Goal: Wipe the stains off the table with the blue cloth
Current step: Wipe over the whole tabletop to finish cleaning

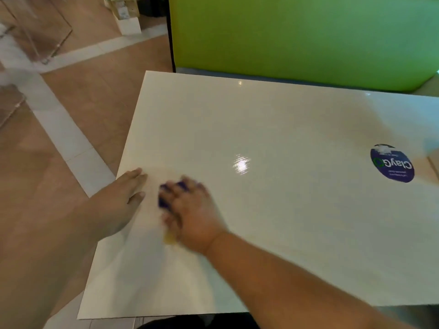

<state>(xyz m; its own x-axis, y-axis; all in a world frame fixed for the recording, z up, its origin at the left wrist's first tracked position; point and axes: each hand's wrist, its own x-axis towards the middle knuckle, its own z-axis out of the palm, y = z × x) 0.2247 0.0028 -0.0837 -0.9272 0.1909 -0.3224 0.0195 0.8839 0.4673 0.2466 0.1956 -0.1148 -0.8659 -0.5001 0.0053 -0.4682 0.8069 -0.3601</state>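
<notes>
A glossy white table [273, 129] fills the middle of the view. My right hand [192, 211] lies on its near left part, blurred by motion, and presses a crumpled blue cloth [164, 198] against the top; the cloth peeks out between and beside the fingers. A small yellowish smear [169, 238] shows just beside the heel of that hand. My left hand [121, 198] rests flat on the table's left edge, fingers straight, close to the left of the cloth and holding nothing.
A round dark blue sticker [392, 163] lies on the table at the far right. A green bench backrest [304, 36] stands behind the far edge. Brown tiled floor [71, 129] runs along the left, with a clear acrylic stand [40, 29] at the top left.
</notes>
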